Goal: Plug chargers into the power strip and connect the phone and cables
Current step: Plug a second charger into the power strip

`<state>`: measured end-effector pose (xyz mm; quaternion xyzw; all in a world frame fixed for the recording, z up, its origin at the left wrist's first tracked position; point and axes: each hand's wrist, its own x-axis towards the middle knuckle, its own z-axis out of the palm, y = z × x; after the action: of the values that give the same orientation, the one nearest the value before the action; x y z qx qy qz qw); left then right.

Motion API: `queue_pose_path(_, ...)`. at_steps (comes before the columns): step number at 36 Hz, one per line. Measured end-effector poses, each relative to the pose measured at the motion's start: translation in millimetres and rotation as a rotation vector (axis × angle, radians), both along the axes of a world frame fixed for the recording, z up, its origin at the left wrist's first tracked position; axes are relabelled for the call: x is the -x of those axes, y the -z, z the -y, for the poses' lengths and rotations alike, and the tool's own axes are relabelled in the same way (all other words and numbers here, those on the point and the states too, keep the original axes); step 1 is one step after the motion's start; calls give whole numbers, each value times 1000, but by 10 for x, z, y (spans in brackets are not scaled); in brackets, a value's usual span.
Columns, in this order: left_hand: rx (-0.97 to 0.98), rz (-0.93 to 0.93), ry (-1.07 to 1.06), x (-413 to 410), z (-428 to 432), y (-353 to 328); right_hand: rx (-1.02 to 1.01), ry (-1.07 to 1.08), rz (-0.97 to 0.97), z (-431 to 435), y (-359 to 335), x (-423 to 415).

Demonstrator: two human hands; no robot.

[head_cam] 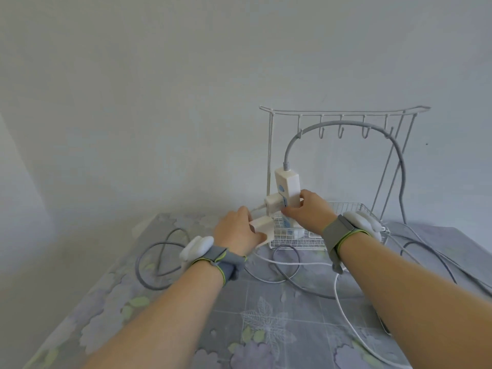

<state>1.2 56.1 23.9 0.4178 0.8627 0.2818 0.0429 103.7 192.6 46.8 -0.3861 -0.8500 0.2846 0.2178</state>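
At power strip [288, 185], hands [237, 231] [308, 212] outstretched

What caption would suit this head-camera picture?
The right hand steadies an upright power strip while the left hand holds a white charger beside it.

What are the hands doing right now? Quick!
Left hand: grips a white charger.
Right hand: grips the upright power strip.
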Motion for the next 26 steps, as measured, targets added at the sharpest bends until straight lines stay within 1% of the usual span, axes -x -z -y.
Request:
queue_pose_path(3, -48, -56, 12, -2, -15, 41, -37, 8, -2, -47, 26, 46)
queue_pose_path(10, -164, -123, -15, -45, -3, 28, 178, -87, -116, -119, -70, -9)
queue_pose_path(14, -162, -284, -11, -70, 27, 17, 244, -122, -183, -71, -185, 39)
queue_pose_path(16, -163, -304, -24, -85, 31, 15, 256, -130, -207, -51, -266, 43)
queue_pose_path(20, -185, -256, -83, -92, 17, -4, 263, -146, -214, -27, -374, -17)
queue_pose_path(26, -230, 13, -116, -45, 42, -29, 284, -170, -238, 41, -444, -58)
